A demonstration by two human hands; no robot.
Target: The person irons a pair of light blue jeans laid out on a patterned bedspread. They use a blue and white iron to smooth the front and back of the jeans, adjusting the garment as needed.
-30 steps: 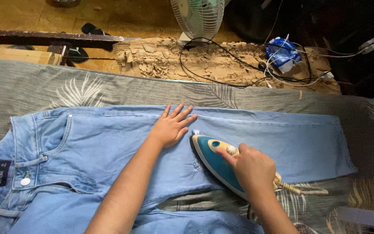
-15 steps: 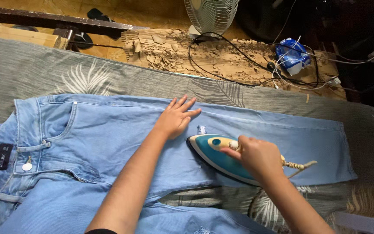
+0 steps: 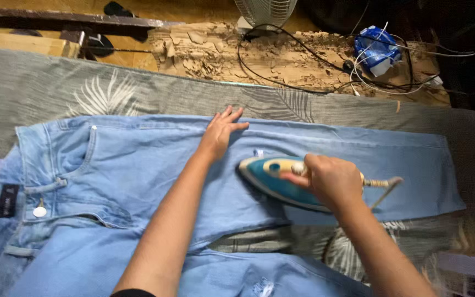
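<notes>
The right hand [image 3: 325,181] is clamped around the handle of a teal and cream iron [image 3: 273,177], soleplate down on the upper leg of the light blue jeans [image 3: 149,170], nose pointing toward the waistband. The left hand [image 3: 219,135] lies flat, fingers spread and holding nothing, pressing the denim near the top seam — just beside the iron's tip.

That closeness is the worry here. If the iron slides toward the waistband while that flat hand stays put, the fingers sit right in its path, and I'd judge a burn the likeliest mishap. A second one: the braided cord [image 3: 383,184] trails off the back of the iron across the trouser leg, and a snag there could jerk the iron sideways. There is also a frayed rip in the denim close by the iron's tip; catching the nose in it could tear it further. Resting too long on one spot could scorch the cloth.

Labels now. A small dark rectangular patch [image 3: 7,200] sits on the waistband at the far left, with a round metal button [image 3: 39,211] just below it. Up at the top right, on a crumbling wooden beam [image 3: 221,55], lies a blue and white plastic package [image 3: 377,52] tangled among white and black cables. The jeans lie on a grey cloth with pale leaf prints [image 3: 105,93], and a fan [image 3: 265,14] base shows at the top edge.
</notes>
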